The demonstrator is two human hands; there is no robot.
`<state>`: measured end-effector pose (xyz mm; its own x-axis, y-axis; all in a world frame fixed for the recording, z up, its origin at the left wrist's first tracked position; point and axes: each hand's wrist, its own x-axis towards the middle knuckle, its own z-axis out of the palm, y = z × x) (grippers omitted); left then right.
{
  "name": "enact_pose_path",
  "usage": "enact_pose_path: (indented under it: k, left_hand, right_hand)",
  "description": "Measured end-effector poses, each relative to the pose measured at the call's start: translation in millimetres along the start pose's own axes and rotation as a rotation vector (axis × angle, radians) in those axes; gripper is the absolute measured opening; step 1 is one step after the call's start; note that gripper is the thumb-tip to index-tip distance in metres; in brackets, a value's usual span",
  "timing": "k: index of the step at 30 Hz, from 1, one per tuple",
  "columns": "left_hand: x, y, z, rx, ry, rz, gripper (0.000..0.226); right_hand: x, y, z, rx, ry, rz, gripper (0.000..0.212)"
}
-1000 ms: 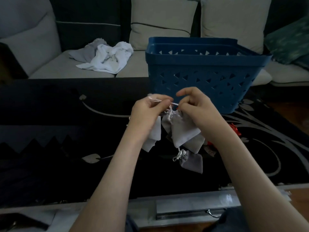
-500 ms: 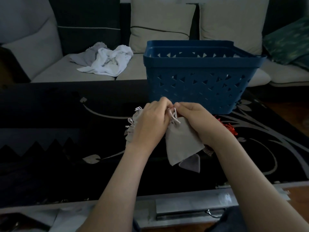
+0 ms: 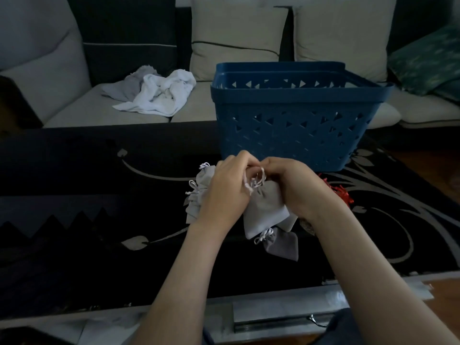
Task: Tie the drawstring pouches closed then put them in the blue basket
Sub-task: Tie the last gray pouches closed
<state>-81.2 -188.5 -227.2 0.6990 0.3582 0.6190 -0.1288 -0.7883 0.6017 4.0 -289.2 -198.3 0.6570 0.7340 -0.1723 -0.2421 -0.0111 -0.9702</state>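
A light grey drawstring pouch (image 3: 265,213) hangs between my hands just above the dark table. My left hand (image 3: 225,192) and my right hand (image 3: 296,186) meet at its neck, and both pinch the white drawstring (image 3: 256,181), which loops between my fingers. Under the held pouch lies a darker grey pouch (image 3: 281,246) with a tied white cord. More grey pouches (image 3: 199,189) are piled behind my left hand. The blue basket (image 3: 293,125) stands right behind my hands; its inside is hidden from here.
The dark table (image 3: 99,220) bears a pale floral pattern. Something red and shiny (image 3: 341,192) lies by my right wrist. A sofa with white and grey cloths (image 3: 154,95) and cushions runs behind the table. A metal strip (image 3: 273,317) edges the table's near side.
My hands have come down and together from holding the cord stretched apart at basket height. The pouch now hangs lower, near the table, with the cord looped between my fingers.
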Motion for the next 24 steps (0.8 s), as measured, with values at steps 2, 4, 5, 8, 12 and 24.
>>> enact_pose_path:
  k: [2,4,5,8,12,24]
  left_hand:
    - [1,0,1,-0.009,0.016,-0.017,0.019]
    - [4,1,2,-0.034,0.047,-0.034,0.019]
    - [6,1,2,-0.033,0.062,-0.024,0.020]
    - [7,-2,4,0.069,0.094,0.063,0.021]
    - [9,-1,7,0.168,0.145,0.077,0.022]
    - [11,13,26,-0.144,0.120,-0.140,0.015]
  right_hand:
    - [2,0,3,-0.093,0.050,-0.007,0.015]
    - [5,-1,3,-0.143,0.080,-0.032,0.009]
    - [6,-1,2,-0.123,0.073,-0.052,0.009]
    - [6,0,-3,-0.066,0.017,-0.107,0.014]
    - [6,2,-10,0.002,-0.018,-0.200,0.008]
    - [4,1,-17,0.085,0.175,-0.303,0.013]
